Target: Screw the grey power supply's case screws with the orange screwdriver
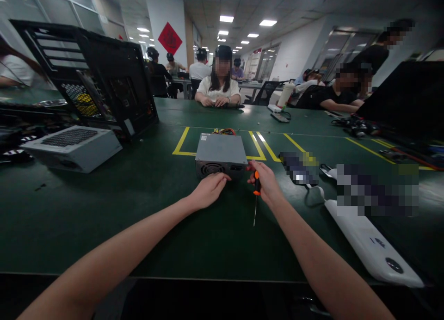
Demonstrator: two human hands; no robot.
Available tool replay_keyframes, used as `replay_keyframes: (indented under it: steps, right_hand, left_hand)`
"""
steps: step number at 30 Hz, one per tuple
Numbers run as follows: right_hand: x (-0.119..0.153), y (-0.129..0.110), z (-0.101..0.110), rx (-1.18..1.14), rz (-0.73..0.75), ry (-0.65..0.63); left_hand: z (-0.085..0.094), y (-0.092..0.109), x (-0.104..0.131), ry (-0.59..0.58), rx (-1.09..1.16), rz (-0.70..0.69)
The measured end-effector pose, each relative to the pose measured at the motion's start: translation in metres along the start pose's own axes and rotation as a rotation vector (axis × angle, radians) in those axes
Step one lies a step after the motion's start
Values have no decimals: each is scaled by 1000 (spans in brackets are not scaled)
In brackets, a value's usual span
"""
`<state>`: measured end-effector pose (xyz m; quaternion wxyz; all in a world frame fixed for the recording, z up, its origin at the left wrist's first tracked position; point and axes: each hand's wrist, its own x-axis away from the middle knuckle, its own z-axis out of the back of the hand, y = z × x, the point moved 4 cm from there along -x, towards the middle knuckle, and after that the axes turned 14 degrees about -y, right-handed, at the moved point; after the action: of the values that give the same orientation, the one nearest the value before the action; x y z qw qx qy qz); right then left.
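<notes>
A grey computer power supply (pixel 221 148) rests on the green table in front of me, partly inside a yellow tape outline. Its fan grille and socket face me, and coloured cables (pixel 226 132) stick out behind it. My left hand (pixel 210 190) lies against the lower front of the power supply, its fingers stretched to the right. At the right front corner, my right hand (pixel 264 179) holds a screwdriver (pixel 256 183) with an orange and black handle; the shaft points down and towards me. The right fingertips touch or nearly touch the casing.
On the left stand a black computer case (pixel 133 95) and a second power supply (pixel 74 146). A white device (pixel 373 243) with a cord lies at right. A person (pixel 219 86) sits across the table, near a phone (pixel 280 117) and a pale bottle (pixel 286 96).
</notes>
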<state>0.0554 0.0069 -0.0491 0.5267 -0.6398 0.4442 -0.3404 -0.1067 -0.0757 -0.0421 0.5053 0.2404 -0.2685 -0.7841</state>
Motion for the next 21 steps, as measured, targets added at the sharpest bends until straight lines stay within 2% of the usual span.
replay_keyframes:
  steps: [5, 9, 11, 14, 17, 19, 21]
  right_hand:
    - [1, 1, -1, -47, -14, -10]
    - [3, -1, 1, -136, -40, 17]
    - [7, -7, 1, -182, -31, 41]
    - [20, -23, -2, -234, 45, 79]
    - [40, -46, -10, -219, 309, 70]
    - [54, -58, -19, -155, 486, 40]
    - [65, -64, -28, -91, 575, 10]
  left_hand:
    - [3, -14, -4, -47, 283, 38]
    - [12, -23, 6, -28, 546, 44]
    - [14, -29, 10, 7, 590, 75]
    - [21, -33, 16, 109, 408, 90]
    - [28, -30, 21, 167, 57, 53]
    - [29, -26, 22, 134, -155, 15]
    - [26, -23, 23, 52, -326, -29]
